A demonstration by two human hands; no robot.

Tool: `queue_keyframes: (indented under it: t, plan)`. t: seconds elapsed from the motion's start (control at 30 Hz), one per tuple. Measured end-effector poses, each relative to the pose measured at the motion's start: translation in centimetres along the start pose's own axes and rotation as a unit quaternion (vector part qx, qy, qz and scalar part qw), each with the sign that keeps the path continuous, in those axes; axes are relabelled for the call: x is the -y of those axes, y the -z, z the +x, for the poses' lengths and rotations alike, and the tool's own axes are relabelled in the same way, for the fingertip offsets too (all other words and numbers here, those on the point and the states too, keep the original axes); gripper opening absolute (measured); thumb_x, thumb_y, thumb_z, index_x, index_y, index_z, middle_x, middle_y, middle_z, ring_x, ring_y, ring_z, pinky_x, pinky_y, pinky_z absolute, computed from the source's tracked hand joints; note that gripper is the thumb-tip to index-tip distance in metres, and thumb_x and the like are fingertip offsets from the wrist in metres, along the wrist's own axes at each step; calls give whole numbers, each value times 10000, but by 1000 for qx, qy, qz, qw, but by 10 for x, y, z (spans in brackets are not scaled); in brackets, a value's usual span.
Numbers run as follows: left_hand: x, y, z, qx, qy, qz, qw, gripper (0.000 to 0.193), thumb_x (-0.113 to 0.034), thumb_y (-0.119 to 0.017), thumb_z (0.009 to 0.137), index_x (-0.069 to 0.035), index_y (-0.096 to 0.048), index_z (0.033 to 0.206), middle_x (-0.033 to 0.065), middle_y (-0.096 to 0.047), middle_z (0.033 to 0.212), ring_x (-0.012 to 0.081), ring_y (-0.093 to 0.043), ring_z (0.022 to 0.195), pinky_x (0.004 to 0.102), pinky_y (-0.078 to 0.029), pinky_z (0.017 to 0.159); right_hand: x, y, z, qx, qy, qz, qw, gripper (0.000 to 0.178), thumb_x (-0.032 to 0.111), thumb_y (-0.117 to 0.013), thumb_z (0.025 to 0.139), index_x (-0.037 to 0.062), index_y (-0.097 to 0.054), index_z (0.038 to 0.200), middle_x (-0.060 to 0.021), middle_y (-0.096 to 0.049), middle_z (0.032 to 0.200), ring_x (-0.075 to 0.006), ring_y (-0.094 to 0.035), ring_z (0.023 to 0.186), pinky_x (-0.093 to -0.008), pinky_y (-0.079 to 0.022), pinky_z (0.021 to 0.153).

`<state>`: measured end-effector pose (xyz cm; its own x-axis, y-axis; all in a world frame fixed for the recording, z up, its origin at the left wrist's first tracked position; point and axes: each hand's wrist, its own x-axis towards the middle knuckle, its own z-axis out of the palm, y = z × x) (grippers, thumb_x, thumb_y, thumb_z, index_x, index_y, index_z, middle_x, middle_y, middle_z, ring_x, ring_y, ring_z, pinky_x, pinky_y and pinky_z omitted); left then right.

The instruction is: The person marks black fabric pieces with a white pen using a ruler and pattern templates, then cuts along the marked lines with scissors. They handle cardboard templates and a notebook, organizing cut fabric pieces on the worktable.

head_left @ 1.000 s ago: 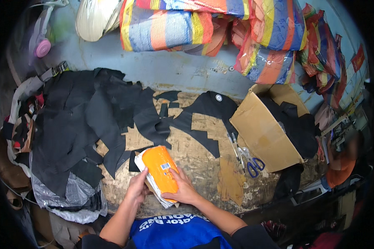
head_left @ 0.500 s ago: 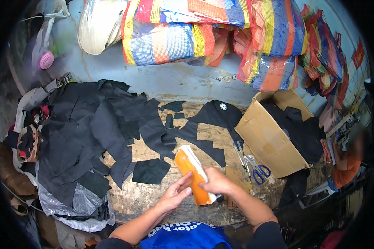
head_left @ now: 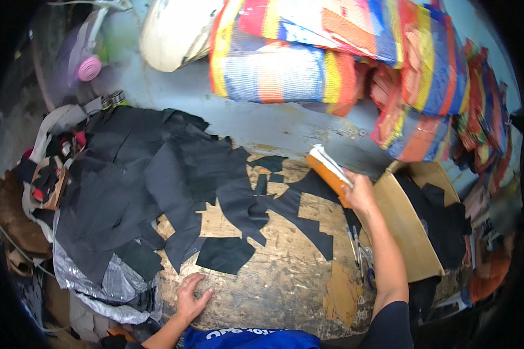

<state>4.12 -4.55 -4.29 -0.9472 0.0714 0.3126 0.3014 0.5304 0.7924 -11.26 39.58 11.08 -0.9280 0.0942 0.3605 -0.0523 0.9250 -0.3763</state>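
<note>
My right hand grips an orange-covered notebook with worn white pages, held up over the far right of the worktable. Behind it, a black curved piece is partly covered. At the front left, my left hand holds nothing; its fingers are spread low over the wood. Just beyond those fingers lies a dark, flat leather-like offcut. A large heap of black sheet material spreads across the table's left side, with smaller cut pieces towards the middle.
An open cardboard box of black pieces stands right of my forearm. Beside it are slim pen-like tools and blue-handled scissors, partly hidden. Brown scrap lies near the front. Striped mesh bags hang along the back wall.
The notebook has gone from the near middle to the far right in my right hand. My left hand has come away from it, moving left and down towards the tabletop. The view has shifted.
</note>
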Motion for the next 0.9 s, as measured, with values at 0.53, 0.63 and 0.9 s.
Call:
queue_keyframes:
  t: [0.53,0.63,0.9]
  plan:
    - [7,0,-2,102,-119,86,984,363,-317,-720,726,-78,-645,987,130,-560,1066,318,-477,1112,425,-369,927,-49,-125,29,96,-119,-120,981,661,112,-694,707,109,-451,1321,-172,-325,1429,-328,-333,1308,-477,-271,1068]
    - [2,15,-16,-53,25,-32,998,310,-222,-725,722,-46,-642,963,134,-583,1014,294,-524,1052,376,-405,892,4,-137,-22,-85,-28,64,994,489,102,-673,723,-5,-541,1181,-238,-416,1332,-360,-416,1229,-435,-335,1019]
    - [52,167,-78,-481,274,244,796,559,-301,-714,764,19,-487,1163,112,-585,842,229,-562,783,337,-447,706,97,-186,-157,-58,81,164,981,255,87,-671,730,-35,-632,951,-214,-521,1160,-383,-480,1107,-440,-384,937]
